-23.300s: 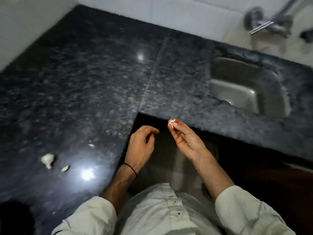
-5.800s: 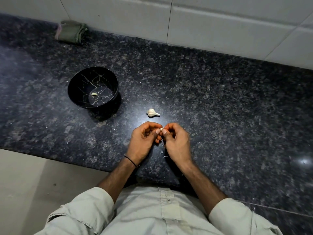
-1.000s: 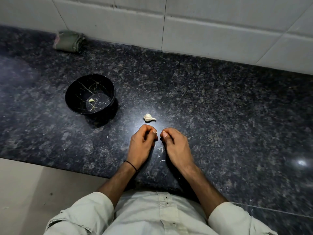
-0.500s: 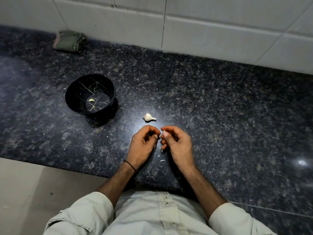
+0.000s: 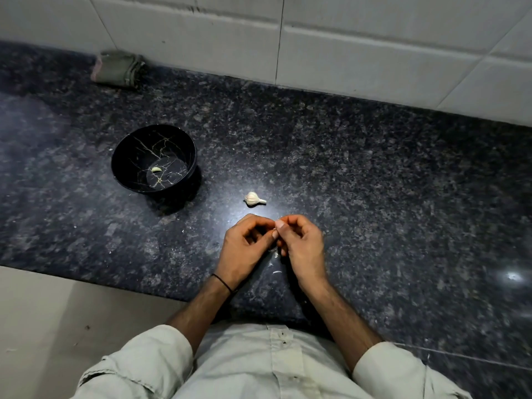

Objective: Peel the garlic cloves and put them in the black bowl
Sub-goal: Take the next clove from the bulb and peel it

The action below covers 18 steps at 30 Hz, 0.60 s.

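Since a second ago the hands have drawn together, fingertips now meeting at mid-frame.

The garlic clove (image 5: 275, 233) is mostly hidden, showing only as a pale speck, it seems, pinched between the curled fingers of the left hand (image 5: 246, 249) and the right hand (image 5: 303, 249), just above the countertop (image 5: 374, 182). Peel scraps (image 5: 277, 272) lie below the hands. A garlic bulb (image 5: 253, 198) lies just above them, apart from both. Further left sits the black bowl (image 5: 112, 165), holding one peeled clove (image 5: 155, 169). A black band (image 5: 223, 283) circles the left wrist. A folded green cloth (image 5: 118, 69) lies in the upper left, against the tiled wall (image 5: 374, 38).
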### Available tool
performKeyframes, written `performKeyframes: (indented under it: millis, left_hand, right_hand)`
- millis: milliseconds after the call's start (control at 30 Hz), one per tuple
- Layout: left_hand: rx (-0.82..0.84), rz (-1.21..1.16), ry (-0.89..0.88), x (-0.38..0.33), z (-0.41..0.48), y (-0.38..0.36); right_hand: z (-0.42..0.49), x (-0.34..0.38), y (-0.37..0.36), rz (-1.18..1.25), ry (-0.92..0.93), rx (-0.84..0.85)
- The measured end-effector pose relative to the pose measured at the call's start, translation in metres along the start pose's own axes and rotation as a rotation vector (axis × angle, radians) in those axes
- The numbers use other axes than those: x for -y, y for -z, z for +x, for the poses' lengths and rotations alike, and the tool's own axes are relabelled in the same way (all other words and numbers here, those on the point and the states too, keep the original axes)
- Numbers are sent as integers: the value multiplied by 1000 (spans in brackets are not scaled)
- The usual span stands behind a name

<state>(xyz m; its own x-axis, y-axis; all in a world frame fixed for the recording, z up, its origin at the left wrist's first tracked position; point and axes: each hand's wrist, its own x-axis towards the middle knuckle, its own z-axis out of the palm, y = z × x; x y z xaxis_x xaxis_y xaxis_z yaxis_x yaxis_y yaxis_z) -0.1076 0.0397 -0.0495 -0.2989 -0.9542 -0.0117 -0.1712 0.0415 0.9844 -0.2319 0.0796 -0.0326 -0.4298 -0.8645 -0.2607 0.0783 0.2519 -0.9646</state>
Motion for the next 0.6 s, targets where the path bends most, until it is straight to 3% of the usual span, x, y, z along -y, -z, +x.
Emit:
performKeyframes:
  millis: [600]
  left_hand:
    - [-1,-62,103,-2,3,0]
  right_hand:
    - [4,-9,3,-76,47,61]
